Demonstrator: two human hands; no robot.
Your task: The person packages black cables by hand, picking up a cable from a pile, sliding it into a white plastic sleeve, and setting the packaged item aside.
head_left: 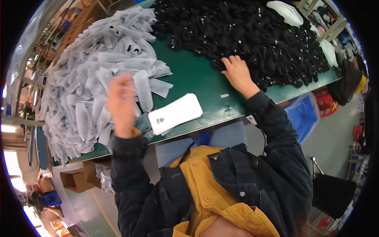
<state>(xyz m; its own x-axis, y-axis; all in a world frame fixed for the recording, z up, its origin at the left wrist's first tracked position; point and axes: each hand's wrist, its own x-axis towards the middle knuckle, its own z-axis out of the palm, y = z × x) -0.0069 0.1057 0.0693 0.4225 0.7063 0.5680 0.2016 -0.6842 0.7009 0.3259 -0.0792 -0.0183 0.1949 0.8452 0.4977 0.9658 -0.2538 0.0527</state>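
1. The left hand (121, 103) is raised at about 9 o'clock from the middle of the view, blurred, against the edge of a large heap of grey-white pouches (90, 75). One long pouch (143, 90) hangs just beside its fingers; whether the fingers pinch it or are spread I cannot tell.
2. The right hand (238, 74) lies at about 1 o'clock, palm down, fingers curled onto the near edge of a big pile of black coiled cables (252, 35). It touches the cables; the blur and the dark mass hide whether it grips one.
3. The two hands are well apart, with bare green table (193, 75) between them.
4. A neat stack of flat white pouches (175, 113) lies on the table at about 10 o'clock from the view's centre, between the hands and nearer the left one, close to the table's front edge.
5. White plastic bags (285, 11) rest on the cable pile at 1 o'clock, far from both hands.
6. Cardboard boxes (81, 177) stand below the table at 8 o'clock.
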